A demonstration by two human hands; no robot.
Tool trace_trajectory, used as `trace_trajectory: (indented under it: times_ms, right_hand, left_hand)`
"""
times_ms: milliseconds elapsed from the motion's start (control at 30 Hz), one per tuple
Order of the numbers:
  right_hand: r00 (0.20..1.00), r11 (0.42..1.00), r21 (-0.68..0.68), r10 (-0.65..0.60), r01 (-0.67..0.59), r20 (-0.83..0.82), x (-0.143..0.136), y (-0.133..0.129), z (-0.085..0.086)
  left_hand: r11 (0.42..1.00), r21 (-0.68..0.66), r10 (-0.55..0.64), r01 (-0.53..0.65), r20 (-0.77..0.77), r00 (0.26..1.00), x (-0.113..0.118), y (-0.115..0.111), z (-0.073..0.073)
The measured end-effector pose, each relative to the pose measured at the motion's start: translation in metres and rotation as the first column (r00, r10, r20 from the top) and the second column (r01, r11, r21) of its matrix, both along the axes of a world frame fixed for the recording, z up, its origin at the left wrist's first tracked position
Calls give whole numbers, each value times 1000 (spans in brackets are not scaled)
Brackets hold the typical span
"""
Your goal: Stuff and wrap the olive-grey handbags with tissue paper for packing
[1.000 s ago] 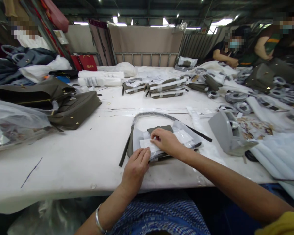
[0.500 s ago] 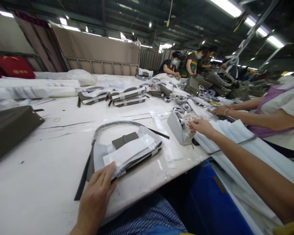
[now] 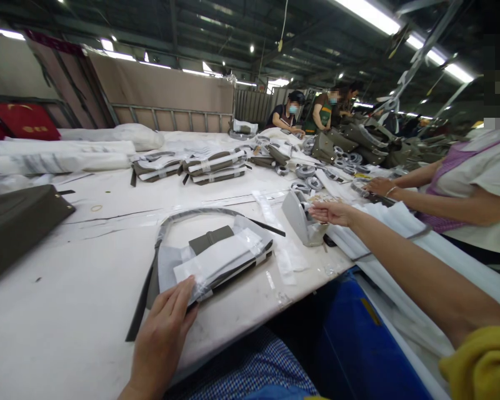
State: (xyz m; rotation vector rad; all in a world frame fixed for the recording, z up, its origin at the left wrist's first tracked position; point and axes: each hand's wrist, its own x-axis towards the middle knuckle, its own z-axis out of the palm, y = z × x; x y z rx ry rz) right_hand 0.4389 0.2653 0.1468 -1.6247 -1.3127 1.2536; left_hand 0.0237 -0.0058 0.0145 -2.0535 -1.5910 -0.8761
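Note:
A flat olive-grey bag (image 3: 212, 236) lies on the table, partly covered by white and clear wrapping, its wrapped handle arching behind it. My left hand (image 3: 166, 316) is closed on the bag's near left corner, fingers on top of the wrapping. To the right stands a pale grey tape dispenser (image 3: 296, 218). My right hand (image 3: 331, 213) is at the dispenser's right side, fingers pressed together by the roll; what they pinch is too small to make out. Strips of clear tape and film (image 3: 281, 244) lie between bag and dispenser.
Several wrapped bags (image 3: 214, 165) are stacked farther back. A larger olive bag (image 3: 23, 228) stands at the left. White rolls (image 3: 62, 155) lie behind it. A co-worker's hands (image 3: 379, 186) work at the right. A blue bin (image 3: 358, 333) sits below the table's near edge.
My right hand has shifted slightly left, closer against the tape dispenser, and its fingers have turned. My left hand stays on the bag. The view has swung slightly right.

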Motion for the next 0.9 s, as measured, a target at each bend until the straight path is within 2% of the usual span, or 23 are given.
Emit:
trace_trajectory:
  times_ms: [100, 233, 333, 400, 500, 600, 700, 800, 900]
  right_hand:
    - [994, 998, -20, -69, 68, -79, 5, -16, 10]
    - [981, 991, 13, -129, 133, -148, 18, -56, 21]
    - [974, 983, 31, -174, 180, -145, 28, -90, 18]
    - [970, 976, 35, -210, 216, -123, 33, -109, 7]
    - [966, 969, 43, -239, 244, -103, 36, -123, -22]
    - [962, 961, 78, -257, 264, -91, 36, -122, -54]
    - [957, 949, 126, -283, 289, -61, 34, -114, -76]
    - [957, 942, 181, -291, 283, 17, 33, -105, -83]
    - [946, 940, 243, -281, 239, 160, 37, -103, -77]
  left_hand:
    - [1000, 9, -2, 2, -3, 1000, 0, 0, 2]
    - [1000, -25, 18, -18, -20, 1000, -1, -1, 2]
    - [998, -44, 35, -36, -28, 999, -2, -2, 1]
    - [999, -38, 35, -36, -28, 999, -2, -2, 1]
    - [999, -27, 28, -29, -30, 999, -1, -3, 3]
    - [999, -27, 36, -37, -33, 999, -3, -3, 3]
    - [999, -29, 44, -44, -34, 998, -6, -2, 1]
    - [999, -25, 38, -39, -31, 999, -9, 1, -1]
    - [999, -34, 30, -30, -18, 999, -11, 2, -3]
